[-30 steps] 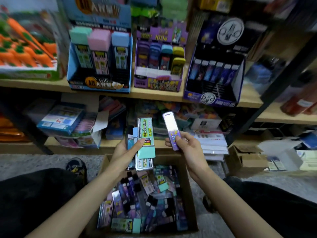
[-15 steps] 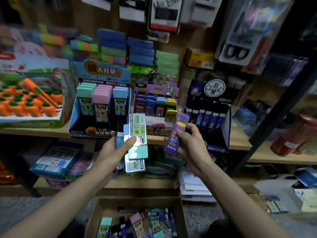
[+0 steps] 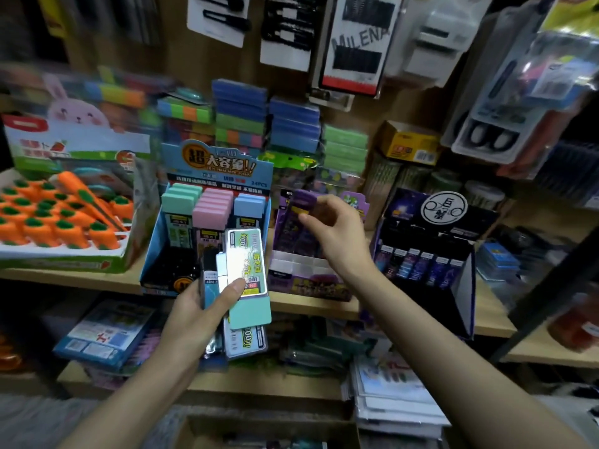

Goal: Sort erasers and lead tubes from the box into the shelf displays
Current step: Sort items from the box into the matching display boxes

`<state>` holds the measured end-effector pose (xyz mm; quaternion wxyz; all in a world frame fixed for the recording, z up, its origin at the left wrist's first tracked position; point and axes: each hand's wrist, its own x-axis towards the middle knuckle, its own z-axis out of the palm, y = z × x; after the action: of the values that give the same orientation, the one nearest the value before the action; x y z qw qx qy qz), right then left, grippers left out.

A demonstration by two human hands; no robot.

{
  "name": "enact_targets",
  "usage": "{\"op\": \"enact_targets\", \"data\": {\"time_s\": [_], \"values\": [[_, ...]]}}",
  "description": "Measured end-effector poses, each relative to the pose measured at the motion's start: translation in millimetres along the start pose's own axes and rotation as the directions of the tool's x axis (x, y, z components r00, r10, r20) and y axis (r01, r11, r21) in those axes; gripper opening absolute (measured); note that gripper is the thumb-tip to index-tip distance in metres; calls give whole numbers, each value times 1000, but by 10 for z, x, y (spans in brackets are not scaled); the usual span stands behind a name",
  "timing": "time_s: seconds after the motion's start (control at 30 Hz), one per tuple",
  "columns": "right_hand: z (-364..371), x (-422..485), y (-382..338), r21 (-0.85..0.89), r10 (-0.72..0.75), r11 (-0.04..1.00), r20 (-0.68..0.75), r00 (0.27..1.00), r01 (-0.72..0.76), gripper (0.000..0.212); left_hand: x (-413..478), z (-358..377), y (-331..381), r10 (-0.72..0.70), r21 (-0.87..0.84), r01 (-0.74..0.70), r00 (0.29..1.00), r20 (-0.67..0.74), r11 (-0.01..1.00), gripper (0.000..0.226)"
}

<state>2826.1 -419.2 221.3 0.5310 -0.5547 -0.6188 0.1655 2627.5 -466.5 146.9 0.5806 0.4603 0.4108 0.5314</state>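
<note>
My right hand (image 3: 337, 234) pinches a purple lead tube (image 3: 303, 202) by its upper end, fingers curled round it, and holds it upright over the purple display (image 3: 308, 285) in the middle of the shelf (image 3: 311, 307). The tube is blurred, so I cannot tell whether its foot has entered a slot. My left hand (image 3: 194, 315) grips a fanned stack of lead tubes (image 3: 246, 270), thumb pressed across the glossy top one, whose mint cap points down towards me. The stack hovers in front of the blue display (image 3: 152, 251), just left of the purple one. The box (image 3: 194, 426) sits at the near edge of view, between my forearms — only its rim shows.

I judge this to be the placing step for the purple tube. The next move calls for lining it up with a free slot, lowering it straight and letting go without knocking its neighbours. After that the mint-capped tubes probably belong in the blue display's left column — they would need turning cap-up first.
</note>
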Motion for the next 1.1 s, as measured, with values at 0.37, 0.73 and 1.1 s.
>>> {"op": "enact_targets", "data": {"time_s": [0.37,0.73,1.1], "values": [[129,99,140,-477,-313,807,153,937,347,38,-47,-200,101,6,-30,-7,999,-38,1000,43],[157,185,132,-375,-108,917,96,989,137,28,-81,-189,138,8,-45,-9,1000,-25,999,42],[159,-89,-55,-578,-305,732,195,932,360,20,-94,-141,138,10,-32,-9,1000,8,999,50]]}}
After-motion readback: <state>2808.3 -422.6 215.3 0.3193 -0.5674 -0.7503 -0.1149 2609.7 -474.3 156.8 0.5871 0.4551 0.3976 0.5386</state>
